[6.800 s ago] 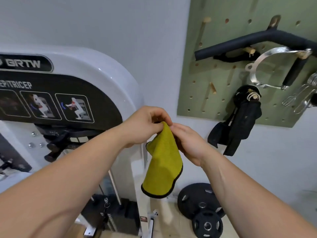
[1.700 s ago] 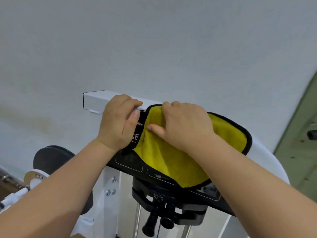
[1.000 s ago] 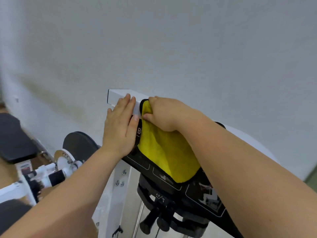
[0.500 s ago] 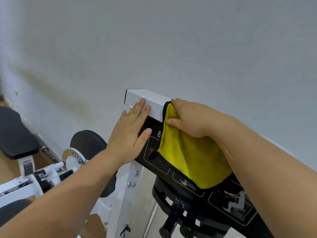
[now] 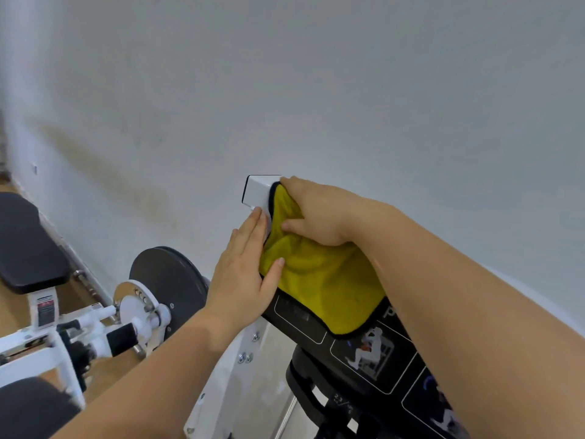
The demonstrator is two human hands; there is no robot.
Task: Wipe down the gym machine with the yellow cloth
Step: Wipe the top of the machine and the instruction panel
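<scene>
The yellow cloth [image 5: 319, 280], edged in black, lies draped over the top of the gym machine [image 5: 221, 391], its upper edge folded over the white box beam [image 5: 257, 192] near that beam's square end and its lower part hanging down across the black instruction panel [image 5: 300, 318]; the right hand [image 5: 311, 213] grips the cloth at the top, the fingers curled close together over the beam's upper edge with the fabric beneath them and the thumb pressed into the cloth's front face, so that the fabric bunches into folds below the palm; the fingertips are hidden behind the beam; the left hand [image 5: 243, 274] rests flat against the machine's face just beside the cloth, its four fingers straight and pressed together, pointing up toward the beam's end with the tips touching the white metal, while the thumb is spread out to the side and its tip lies on the cloth's left edge; both bare forearms reach in from the bottom of the view; the panel carries outlined boxes with small exercise figures [image 5: 370, 350] to the lower right of the cloth; two bolts [image 5: 245, 358] sit on the white frame under the left wrist; lower down to the left, a black disc [image 5: 164, 280] is mounted beside a white pivot arm [image 5: 95, 324], and a black padded bench [image 5: 28, 245] stands beyond it over a wooden floor [image 5: 9, 308]; a pale grey wall [image 5: 316, 90] fills the background.
</scene>
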